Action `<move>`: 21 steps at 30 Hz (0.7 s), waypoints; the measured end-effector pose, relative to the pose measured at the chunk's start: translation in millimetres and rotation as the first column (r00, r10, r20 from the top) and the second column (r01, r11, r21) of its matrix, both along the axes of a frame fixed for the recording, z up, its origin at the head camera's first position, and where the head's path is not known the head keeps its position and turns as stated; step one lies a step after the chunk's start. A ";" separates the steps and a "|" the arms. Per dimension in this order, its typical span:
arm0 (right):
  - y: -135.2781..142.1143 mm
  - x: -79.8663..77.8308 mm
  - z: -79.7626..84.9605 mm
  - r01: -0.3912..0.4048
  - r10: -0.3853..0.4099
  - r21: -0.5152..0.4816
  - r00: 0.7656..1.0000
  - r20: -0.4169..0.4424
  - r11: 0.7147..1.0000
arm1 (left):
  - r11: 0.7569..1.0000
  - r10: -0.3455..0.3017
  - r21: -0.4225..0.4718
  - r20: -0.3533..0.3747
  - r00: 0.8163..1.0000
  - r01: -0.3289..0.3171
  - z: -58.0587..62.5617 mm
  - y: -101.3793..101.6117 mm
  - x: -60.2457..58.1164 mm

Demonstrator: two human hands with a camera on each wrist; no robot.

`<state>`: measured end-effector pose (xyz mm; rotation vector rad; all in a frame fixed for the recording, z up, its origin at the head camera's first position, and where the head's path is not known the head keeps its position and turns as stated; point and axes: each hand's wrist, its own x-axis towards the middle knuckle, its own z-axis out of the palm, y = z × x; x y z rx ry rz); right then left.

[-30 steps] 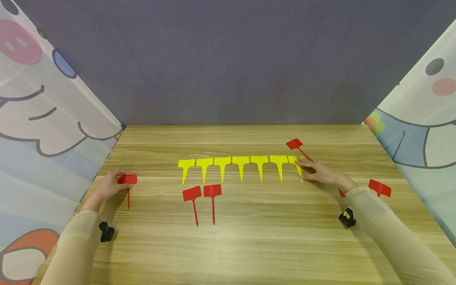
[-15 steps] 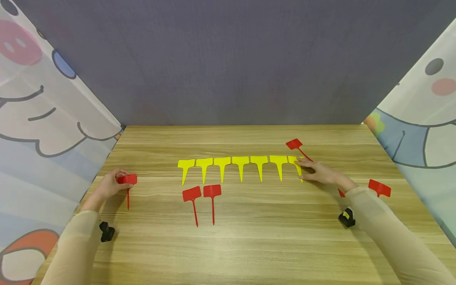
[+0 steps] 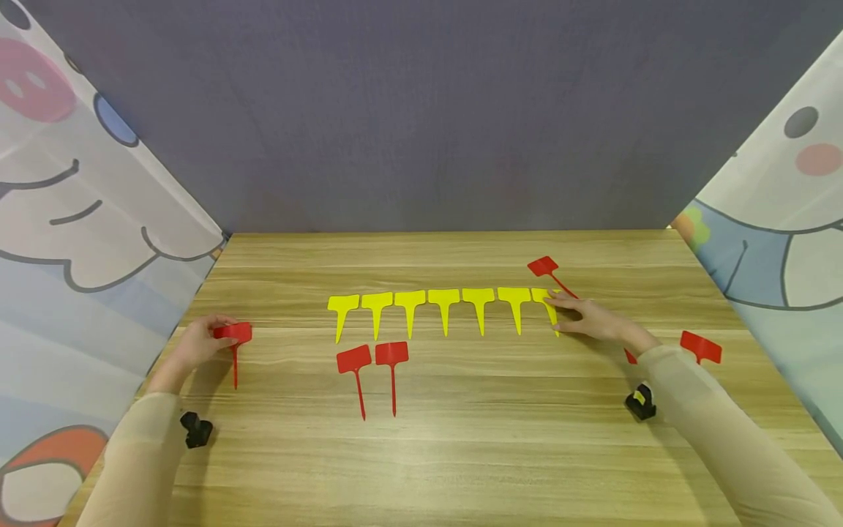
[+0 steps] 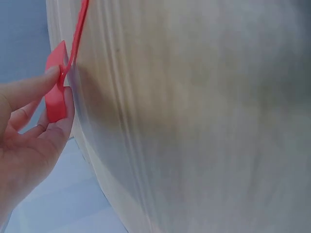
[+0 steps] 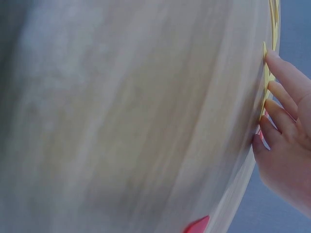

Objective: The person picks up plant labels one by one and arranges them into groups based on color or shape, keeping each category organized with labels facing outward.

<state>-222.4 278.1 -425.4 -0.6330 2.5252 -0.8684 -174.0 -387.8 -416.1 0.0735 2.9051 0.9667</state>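
My left hand (image 3: pixel 200 342) pinches a red plant label (image 3: pixel 235 333) by its flat head between thumb and fingers, at the left side of the table. The left wrist view shows the thumb across the red label (image 4: pixel 57 99), its thin stem pointing away. On the right, my right hand (image 3: pixel 593 320) rests spread fingers on the rightmost yellow T-shaped plant label (image 3: pixel 545 296); the fingers cover part of it. In the right wrist view, fairly straight fingertips touch the yellow label (image 5: pixel 266 73). Several more yellow labels (image 3: pixel 444 297) lie in an even row to its left.
Two red labels (image 3: pixel 392 353) lie side by side below the row's left part. Another red label (image 3: pixel 543 266) lies behind the right hand; one (image 3: pixel 701 347) is partly hidden by the right sleeve. A red tip (image 3: pixel 630 356) shows under the wrist. A grey wall (image 3: pixel 421 117) stands behind the table.
My left hand has shifted very slightly left with the red plant label. The right hand stays on the yellow label, and the row looks the same.
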 end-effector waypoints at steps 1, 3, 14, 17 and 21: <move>-0.2 0.1 0.1 0.000 0.000 -0.001 1.000 -0.001 1.000 | 1.000 0.006 0.013 0.007 1.000 -0.006 0.4 -0.5 -0.1; -0.5 0.4 0.4 0.000 0.000 0.001 1.000 -0.002 1.000 | 0.999 0.012 0.044 0.030 0.999 -0.013 1.2 -1.3 0.0; -1.0 -0.3 0.0 0.001 -0.001 -0.003 1.000 0.004 1.000 | 0.983 0.019 0.179 0.158 0.987 -0.048 10.7 1.1 0.5; -0.9 -0.7 0.0 0.003 -0.003 -0.004 1.000 0.008 1.000 | 0.972 0.036 0.222 0.205 0.978 -0.082 13.7 3.6 -0.5; -0.9 -1.1 0.3 0.004 -0.004 -0.012 1.000 0.012 1.000 | 0.960 0.045 0.259 0.242 0.969 -0.109 18.4 11.8 -1.7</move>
